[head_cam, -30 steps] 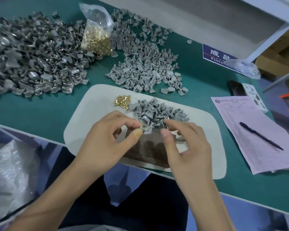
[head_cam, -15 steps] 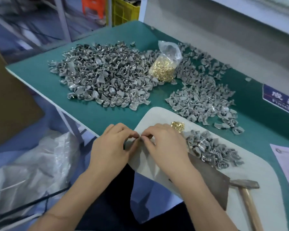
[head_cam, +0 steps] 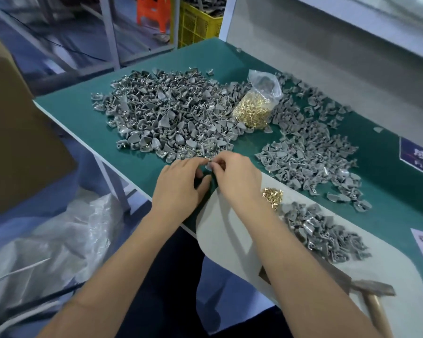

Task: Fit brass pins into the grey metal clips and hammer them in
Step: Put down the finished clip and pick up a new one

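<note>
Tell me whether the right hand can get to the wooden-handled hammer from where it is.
Probably yes. The wooden-handled hammer lies uncovered on the white mat, on the right hand's own side, nothing over it. But that hand pinches a small grey metal clip with the left hand.

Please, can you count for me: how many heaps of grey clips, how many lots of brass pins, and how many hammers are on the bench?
Heaps of grey clips: 3 (large heap, middle heap, small heap on the mat)
Lots of brass pins: 2 (bag, loose pile)
Hammers: 1
Total: 6
</note>
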